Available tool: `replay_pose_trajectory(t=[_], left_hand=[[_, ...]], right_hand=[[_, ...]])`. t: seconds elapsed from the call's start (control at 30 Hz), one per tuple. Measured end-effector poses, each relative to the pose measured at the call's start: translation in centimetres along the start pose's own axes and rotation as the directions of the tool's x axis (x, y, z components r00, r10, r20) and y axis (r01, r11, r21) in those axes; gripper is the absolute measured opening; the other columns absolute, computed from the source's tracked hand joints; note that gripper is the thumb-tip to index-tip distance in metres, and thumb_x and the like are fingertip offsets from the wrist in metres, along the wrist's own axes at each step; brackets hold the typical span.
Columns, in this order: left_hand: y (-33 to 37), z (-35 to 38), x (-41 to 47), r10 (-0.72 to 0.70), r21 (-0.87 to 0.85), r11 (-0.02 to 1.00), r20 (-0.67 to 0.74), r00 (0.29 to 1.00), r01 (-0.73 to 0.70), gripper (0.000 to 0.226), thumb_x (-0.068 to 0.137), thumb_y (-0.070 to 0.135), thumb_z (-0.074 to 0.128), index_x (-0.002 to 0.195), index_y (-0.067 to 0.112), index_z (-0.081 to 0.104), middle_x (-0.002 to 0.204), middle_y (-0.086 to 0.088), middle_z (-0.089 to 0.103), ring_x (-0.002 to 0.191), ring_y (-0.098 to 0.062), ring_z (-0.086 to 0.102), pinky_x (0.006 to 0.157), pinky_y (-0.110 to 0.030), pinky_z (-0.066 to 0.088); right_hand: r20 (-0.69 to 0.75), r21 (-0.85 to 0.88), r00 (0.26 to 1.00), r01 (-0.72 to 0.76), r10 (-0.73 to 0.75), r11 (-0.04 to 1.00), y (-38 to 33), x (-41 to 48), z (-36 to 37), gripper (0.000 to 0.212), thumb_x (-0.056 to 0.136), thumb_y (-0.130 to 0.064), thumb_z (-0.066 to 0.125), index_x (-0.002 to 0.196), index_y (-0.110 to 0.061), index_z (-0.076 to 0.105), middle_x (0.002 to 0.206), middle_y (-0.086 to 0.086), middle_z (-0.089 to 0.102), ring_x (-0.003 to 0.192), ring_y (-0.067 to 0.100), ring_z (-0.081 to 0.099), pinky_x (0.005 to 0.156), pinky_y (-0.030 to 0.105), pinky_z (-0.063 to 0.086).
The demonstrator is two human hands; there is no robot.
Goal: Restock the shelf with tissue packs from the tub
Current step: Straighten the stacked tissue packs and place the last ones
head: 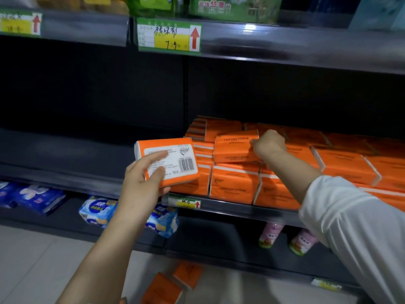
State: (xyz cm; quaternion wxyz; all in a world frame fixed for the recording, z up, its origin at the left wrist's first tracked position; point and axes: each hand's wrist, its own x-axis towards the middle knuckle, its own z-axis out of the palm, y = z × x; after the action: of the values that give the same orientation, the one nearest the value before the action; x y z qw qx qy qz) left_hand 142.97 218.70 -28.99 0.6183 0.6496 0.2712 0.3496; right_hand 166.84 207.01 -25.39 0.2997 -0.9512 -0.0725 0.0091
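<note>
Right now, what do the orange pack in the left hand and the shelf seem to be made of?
Orange pack: thin plastic film, slightly glossy, with a white printed label; likely soft paper inside, going by COTTON TISSUE on the stacked pack. Shelf: probably painted metal, dark and matt, with thin flat boards. Front rail: seemingly clear glossy plastic, catching glare.
</note>
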Motion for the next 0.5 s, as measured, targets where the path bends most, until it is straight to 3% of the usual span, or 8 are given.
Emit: replay_pose_trajectory(t=[0.1,0.17,0.23,0.3,0.37,0.4,0.47,0.5], left_hand=[[0.4,0.3,-0.4,-0.020,-0.041,0.999,0.021,1.000,0.021,0.037,0.096,0.010,0.049,0.094,0.043,0.066,0.131,-0.002,0.047,0.098,-0.016,0.063,0.062,-0.017,0.055],[0.7,0.6,-0.7,-0.034,-0.061,0.998,0.042,0.999,0.036,0.035,0.096,0.010,0.050,0.095,0.041,0.067,0.131,-0.001,0.047,0.098,-0.016,0.063,0.064,-0.018,0.056],[0.9,0.7,-1.0,-0.041,-0.069,0.997,0.067,0.997,0.045,0.035,0.095,0.009,0.050,0.098,0.039,0.067,0.131,-0.001,0.047,0.100,-0.016,0.062,0.066,-0.020,0.057],[1.0,0.8,-1.2,-0.017,-0.030,0.999,0.096,0.995,0.020,0.036,0.095,0.009,0.049,0.101,0.041,0.065,0.132,0.000,0.045,0.103,-0.015,0.061,0.071,-0.023,0.058],[1.0,1.0,-1.7,0.084,0.106,0.990,0.126,0.989,-0.097,0.042,0.096,0.010,0.048,0.105,0.050,0.057,0.131,0.006,0.040,0.109,-0.008,0.055,0.084,-0.021,0.054],[1.0,1.1,-2.0,0.163,0.219,0.956,0.148,0.975,-0.193,0.049,0.096,0.011,0.048,0.110,0.058,0.049,0.130,0.009,0.036,0.110,0.000,0.049,0.092,-0.014,0.046],[1.3,1.6,-2.9,0.324,0.431,0.813,0.224,0.919,-0.392,0.065,0.094,0.013,0.049,0.123,0.067,0.027,0.132,0.012,0.028,0.111,0.010,0.041,0.093,-0.004,0.030],[1.1,1.9,-3.2,0.394,0.498,0.722,0.275,0.877,-0.480,0.076,0.092,0.013,0.053,0.131,0.066,0.014,0.136,0.011,0.027,0.115,0.006,0.039,0.095,-0.011,0.029]], right_hand=[[-0.032,-0.116,0.990,0.136,-0.140,0.984,0.0,-1.5,-0.6,0.043,0.094,-0.027,0.052,0.129,-0.004,0.044,0.137,0.019,0.037,0.119,0.038,0.047,0.092,0.038,0.043],[-0.067,-0.181,0.955,0.274,-0.290,0.944,-0.1,-2.6,-1.1,0.045,0.093,-0.032,0.053,0.130,-0.008,0.045,0.136,0.016,0.036,0.124,0.036,0.040,0.096,0.040,0.041],[-0.047,-0.127,0.905,0.414,-0.422,0.901,-0.3,-3.7,-1.2,0.042,0.092,-0.034,0.053,0.129,-0.014,0.050,0.133,0.012,0.042,0.124,0.030,0.041,0.097,0.039,0.040],[0.024,0.065,0.882,0.468,-0.471,0.881,-0.7,-5.2,-1.2,0.036,0.092,-0.039,0.053,0.122,-0.018,0.056,0.126,0.008,0.052,0.116,0.024,0.050,0.093,0.034,0.043],[0.158,0.357,0.884,0.364,-0.440,0.860,-0.9,-7.5,-1.3,0.033,0.092,-0.045,0.051,0.110,-0.019,0.061,0.114,0.006,0.061,0.103,0.020,0.058,0.089,0.032,0.047],[0.264,0.518,0.870,0.238,-0.418,0.822,-1.0,-8.9,-1.5,0.034,0.091,-0.048,0.050,0.105,-0.020,0.060,0.108,0.007,0.063,0.096,0.019,0.061,0.086,0.035,0.050],[0.500,0.685,0.766,-0.065,-0.404,0.725,-0.9,-11.5,-2.0,0.042,0.086,-0.056,0.048,0.107,-0.021,0.057,0.102,0.005,0.062,0.087,0.018,0.064,0.081,0.035,0.055],[0.568,0.712,0.705,-0.160,-0.425,0.684,-0.6,-12.4,-2.1,0.047,0.081,-0.059,0.050,0.110,-0.022,0.056,0.104,0.003,0.063,0.090,0.018,0.066,0.085,0.037,0.055]])
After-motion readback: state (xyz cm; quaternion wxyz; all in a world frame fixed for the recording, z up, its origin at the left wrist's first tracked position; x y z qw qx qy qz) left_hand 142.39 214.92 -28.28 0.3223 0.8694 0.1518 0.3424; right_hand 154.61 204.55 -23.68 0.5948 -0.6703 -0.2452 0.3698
